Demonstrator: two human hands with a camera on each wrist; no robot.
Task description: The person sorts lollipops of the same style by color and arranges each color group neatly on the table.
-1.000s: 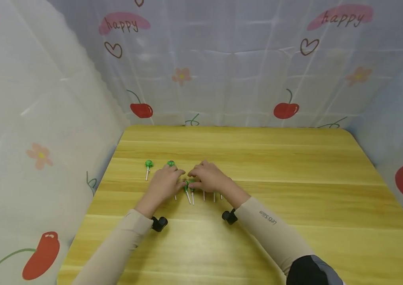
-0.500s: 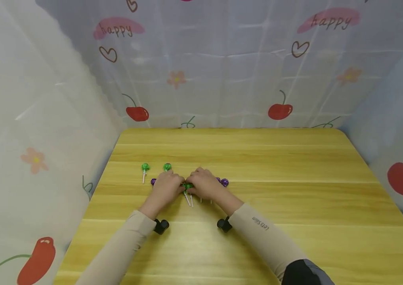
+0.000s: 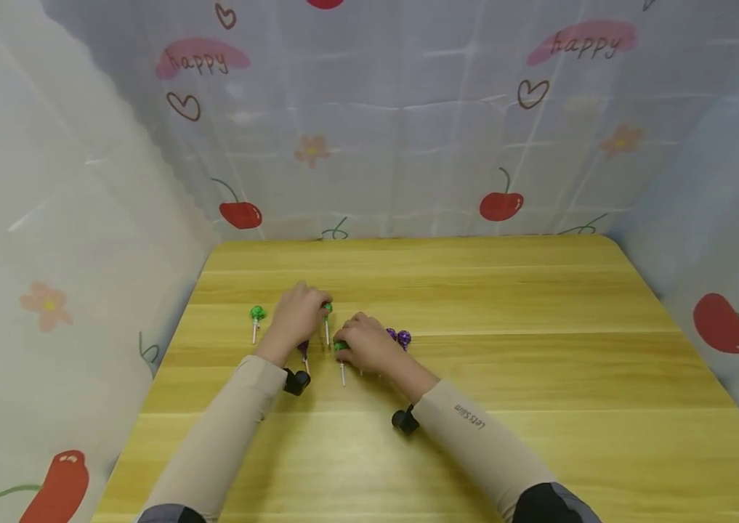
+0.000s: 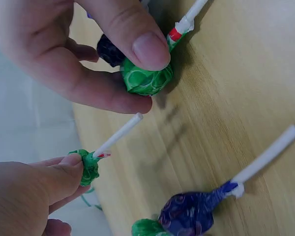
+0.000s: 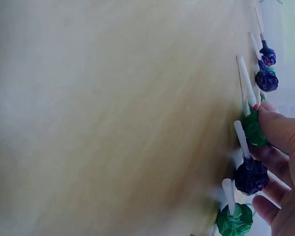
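Observation:
My left hand [image 3: 296, 314] pinches a green-wrapped lollipop [image 3: 328, 308], its white stick pointing toward me. In the left wrist view that lollipop [image 4: 90, 166] sits between thumb and fingers at the lower left. My right hand [image 3: 369, 344] holds another green lollipop [image 4: 146, 80] by its head, thumb on one side. The right wrist view shows this green lollipop [image 5: 255, 129] too, with a purple lollipop [image 5: 251, 175] and a green one [image 5: 234, 220] beside the other fingers. A purple lollipop [image 3: 304, 349] lies below the left hand.
A single green lollipop [image 3: 257, 313] lies at the left of the wooden table [image 3: 506, 349]. Purple lollipops [image 3: 405, 338] lie just beyond the right wrist. A printed curtain [image 3: 402, 167] hangs along the back edge.
The left hand has picked up one of the two middle green lollipops and moved away from me with it. The right hand stays at the other green lollipop. The head view has shifted slightly.

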